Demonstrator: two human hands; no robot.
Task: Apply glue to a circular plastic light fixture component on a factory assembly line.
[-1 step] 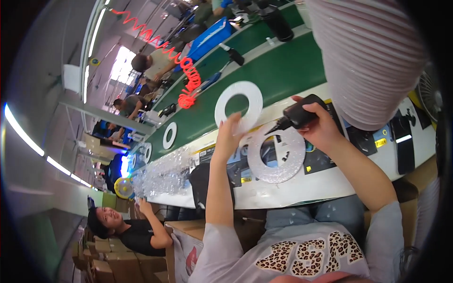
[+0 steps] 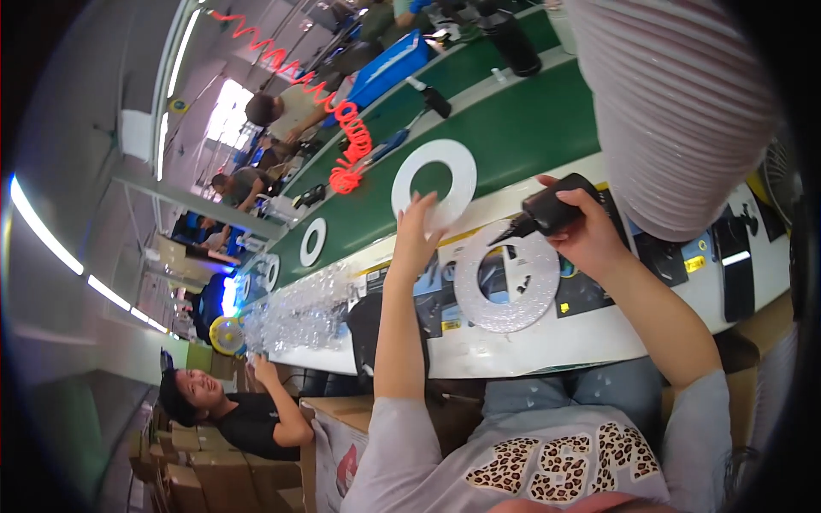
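- The left hand (image 2: 421, 229) reaches out over the bench, fingers spread and laid on the lower edge of a white ring (image 2: 434, 186) that lies on the green belt (image 2: 522, 128).
- The right hand (image 2: 590, 232) is wrapped in a full grip round a black powered screwdriver (image 2: 547, 212), its tip angled down and to the left.
- That tip hovers just above the upper edge of a second, glittery ring plate (image 2: 506, 282), which rests on the white bench (image 2: 599, 338) right in front of the person.
- To do this well, I would say: keep the plate flat and unmoving before the tip comes down, since nothing pins it at present.
- The driver looks tilted; bringing it more upright over the fixing point should stop the bit skating across the speckled surface.
- The white ring sits close beyond the plate, so it wants a flat slide by the fingertips, without its edge lifting.
- A red coiled hose (image 2: 346, 137) hangs over the belt to the left, well apart from both hands.
- Clear plastic pieces (image 2: 299, 312) are heaped further left along the bench, and a seated co-worker (image 2: 231, 410) is below them.
- A wide ribbed duct (image 2: 676, 111) hangs close above the right forearm; the elbow wants to stay low.
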